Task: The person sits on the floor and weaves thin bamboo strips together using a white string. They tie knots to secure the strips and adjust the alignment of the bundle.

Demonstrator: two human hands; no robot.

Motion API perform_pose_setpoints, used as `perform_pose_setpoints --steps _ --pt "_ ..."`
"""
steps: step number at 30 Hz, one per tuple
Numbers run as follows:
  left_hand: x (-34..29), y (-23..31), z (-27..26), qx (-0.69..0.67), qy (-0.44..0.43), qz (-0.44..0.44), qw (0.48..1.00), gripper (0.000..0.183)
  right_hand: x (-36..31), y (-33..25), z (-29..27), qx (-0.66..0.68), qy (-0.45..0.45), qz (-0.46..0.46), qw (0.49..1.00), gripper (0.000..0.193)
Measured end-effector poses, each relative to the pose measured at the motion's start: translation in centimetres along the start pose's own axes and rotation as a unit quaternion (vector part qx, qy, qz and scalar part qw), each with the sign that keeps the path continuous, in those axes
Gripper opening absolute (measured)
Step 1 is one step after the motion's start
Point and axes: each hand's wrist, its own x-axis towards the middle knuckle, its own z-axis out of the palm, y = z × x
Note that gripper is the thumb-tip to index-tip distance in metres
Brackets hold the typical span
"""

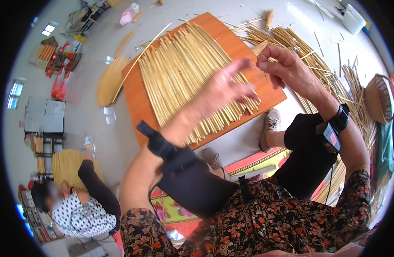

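Fingers (pixel 236 67) of the left hand (pixel 216 89) were spread apart, blurred, over slender straw-yellow stalks (pixel 171 64), uneven-ended, which lay side by side on the orange-brown surface (pixel 231 43); the right hand (pixel 287 68) pinched thumb and forefinger together, whether on anything I could not tell.

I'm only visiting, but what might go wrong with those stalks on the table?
The left hand is over the row of stalks, so a brush could knock them out of line if they aren't fastened.
A long stalk crosses the left edge of the table; it might get bumped off.
Loose stalks on the floor might roll underfoot.
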Motion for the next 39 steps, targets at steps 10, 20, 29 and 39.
perform_pose_setpoints --steps 10,20,29,39 --pt "-11.8 -4.2 9.1 -0.258 0.139 -0.019 0.956 0.012 -7.6 -0.8 7.2 0.316 -0.041 0.02 0.948 0.013" --pt "-18.6 -7.1 11.5 -0.287 0.133 -0.061 0.947 0.014 -13.4 4.9 8.8 0.558 0.087 0.068 0.822 0.01" --pt "-31.7 -7.2 9.4 -0.212 0.168 -0.113 0.956 0.018 -14.2 6.8 9.6 0.532 0.092 0.035 0.841 0.008" --pt "-54.0 -23.0 12.2 -0.07 0.449 -0.407 0.793 0.019 -14.2 2.0 11.3 0.28 -0.11 -0.024 0.953 0.013"
